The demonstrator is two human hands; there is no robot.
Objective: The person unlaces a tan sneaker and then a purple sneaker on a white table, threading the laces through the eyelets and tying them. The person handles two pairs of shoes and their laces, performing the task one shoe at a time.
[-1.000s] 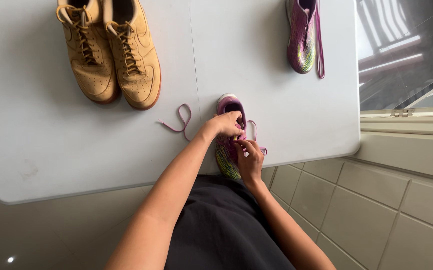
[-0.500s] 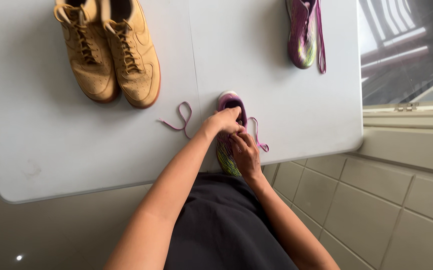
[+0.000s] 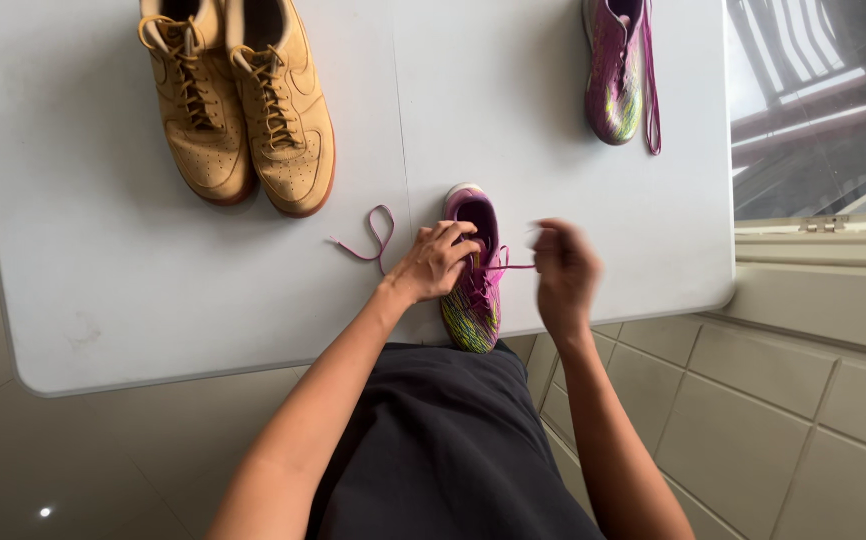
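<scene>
A purple and green shoe (image 3: 473, 300) lies at the near edge of the white table (image 3: 93, 250), its toe pointing toward me. My left hand (image 3: 433, 262) presses on its upper by the lace holes. My right hand (image 3: 563, 268) is blurred, off to the shoe's right, pinching the pink lace (image 3: 515, 266) stretched taut from the shoe. The lace's other end (image 3: 373, 240) lies looped on the table to the left.
A pair of tan lace-up shoes (image 3: 238, 100) stands at the far left of the table. A second purple shoe (image 3: 615, 70) with a loose lace lies at the far right. A window (image 3: 823, 100) and a tiled floor (image 3: 813, 420) are on the right.
My right hand has moved away from the shoe to the right, pulling the pink lace out taut. My left hand stays on the shoe.
</scene>
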